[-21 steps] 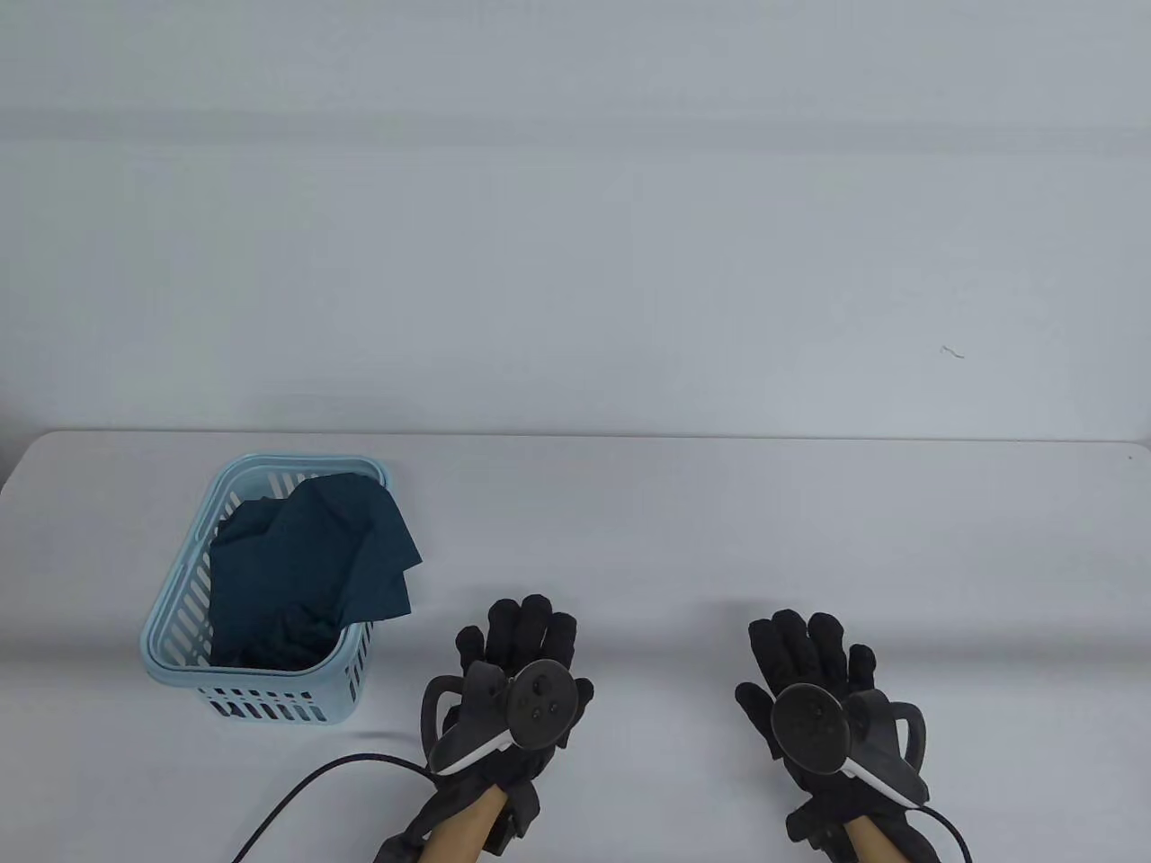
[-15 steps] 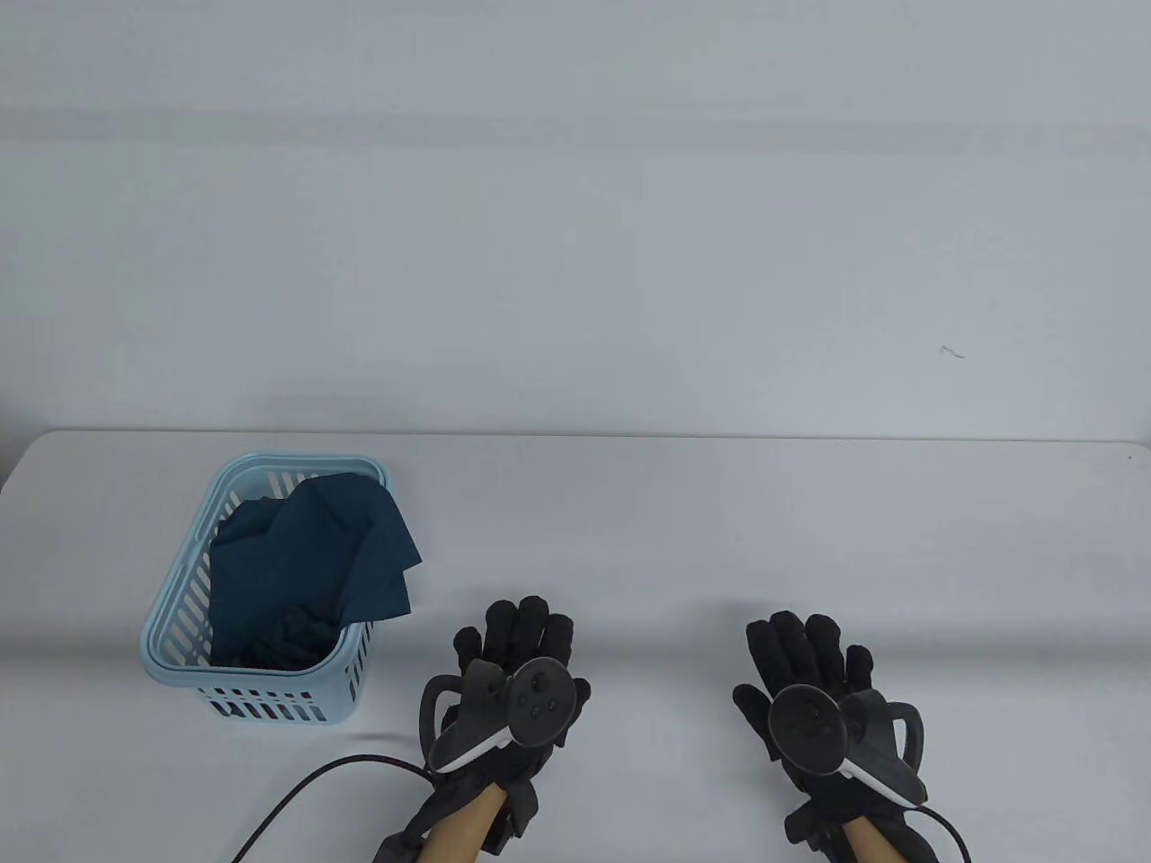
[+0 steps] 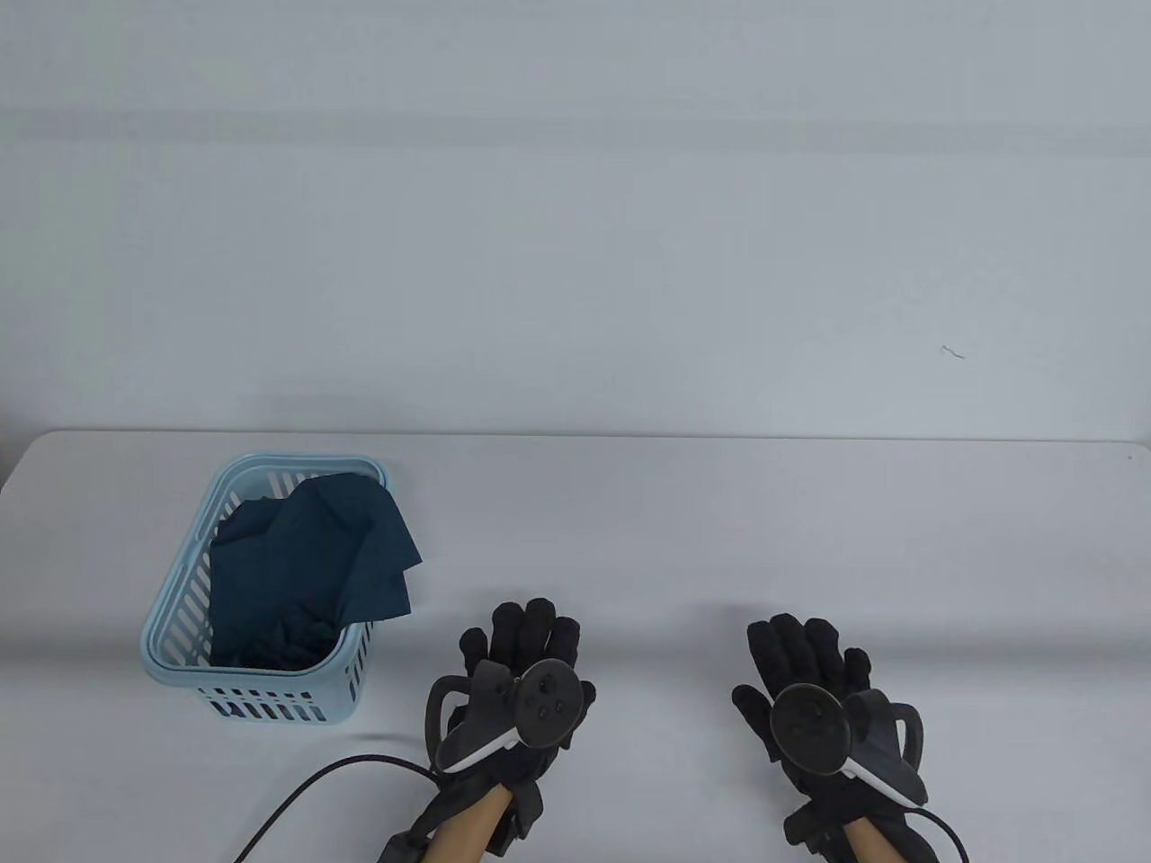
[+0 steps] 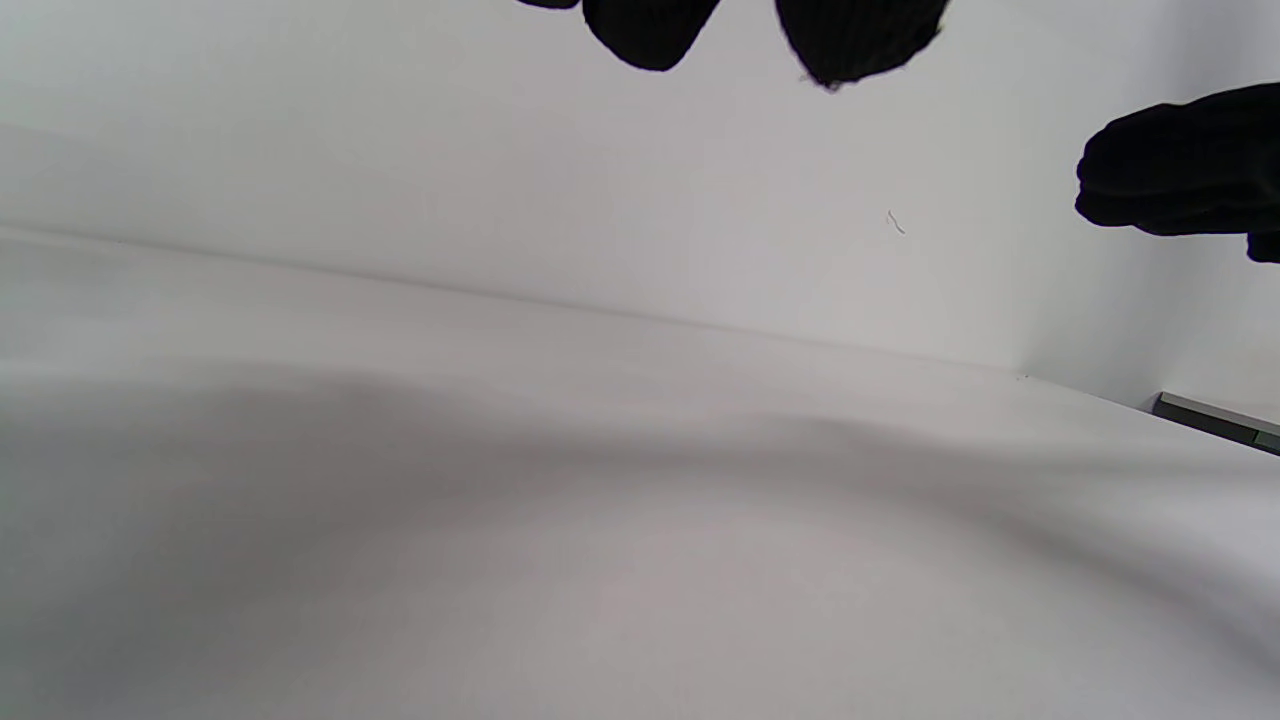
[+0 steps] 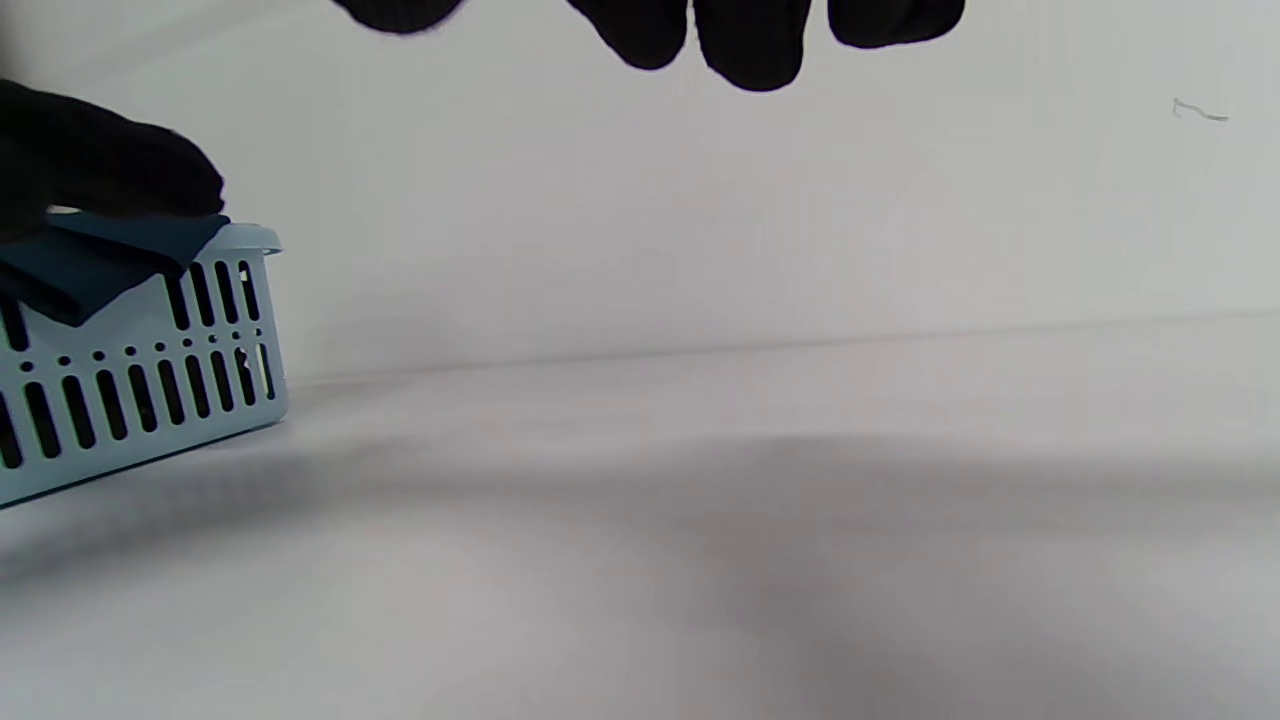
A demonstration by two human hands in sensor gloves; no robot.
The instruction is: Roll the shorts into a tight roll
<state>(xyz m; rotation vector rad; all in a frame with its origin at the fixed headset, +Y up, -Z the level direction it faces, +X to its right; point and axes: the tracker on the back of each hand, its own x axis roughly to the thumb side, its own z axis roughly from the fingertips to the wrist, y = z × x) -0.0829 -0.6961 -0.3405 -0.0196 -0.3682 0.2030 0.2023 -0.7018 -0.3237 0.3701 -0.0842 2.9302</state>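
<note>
while both your hands hover over the bare worktop [image 3: 719, 539] with nothing in them, the dark teal shorts [image 3: 306, 575] lie crumpled in the light blue slotted basket [image 3: 171, 620], one flap draped over its right rim. your left hand [image 3: 521, 683] has relaxed, extended fingers [image 3: 526, 625] and sits nearer: the basket is to its left and slightly ahead, near but apart. your right hand [image 3: 814, 692], likewise loose and released, is well apart from it on the far side. bunched as they are, the shorts show no clear long axis. my judgement: reach left with the nearer hand, lift the shorts out, and spread them flat before any rolling starts.
</note>
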